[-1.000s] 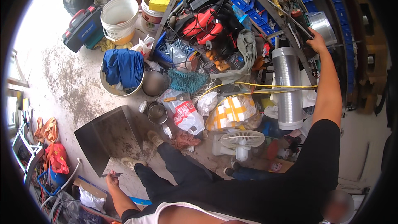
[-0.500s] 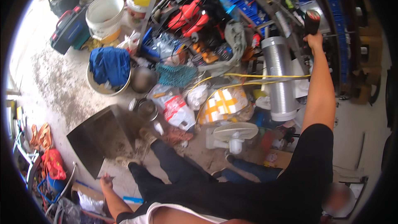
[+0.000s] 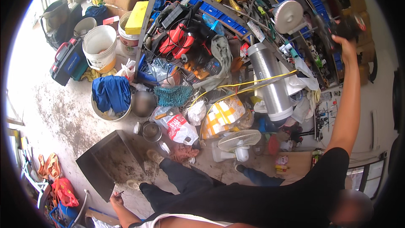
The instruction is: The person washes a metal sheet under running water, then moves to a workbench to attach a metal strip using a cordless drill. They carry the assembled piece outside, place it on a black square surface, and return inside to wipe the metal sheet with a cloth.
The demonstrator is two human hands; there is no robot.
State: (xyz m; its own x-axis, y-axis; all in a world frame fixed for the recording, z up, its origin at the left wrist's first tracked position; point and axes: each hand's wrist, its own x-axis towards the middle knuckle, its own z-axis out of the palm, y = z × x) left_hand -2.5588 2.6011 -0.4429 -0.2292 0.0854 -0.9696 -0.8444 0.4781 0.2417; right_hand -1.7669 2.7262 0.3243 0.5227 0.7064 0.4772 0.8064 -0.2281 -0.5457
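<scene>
Gripping dark tool overhead, right hand; left hand pinching thin tool low.

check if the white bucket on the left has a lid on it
No, the white bucket stands open-topped on the floor, its inside showing, beside a dark toolbox.

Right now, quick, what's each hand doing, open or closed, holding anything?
Left hand: closed on a thin dark tool, low beside the dark metal box.
Right hand: raised at the shelf, closed on a dark blurred object.
</scene>
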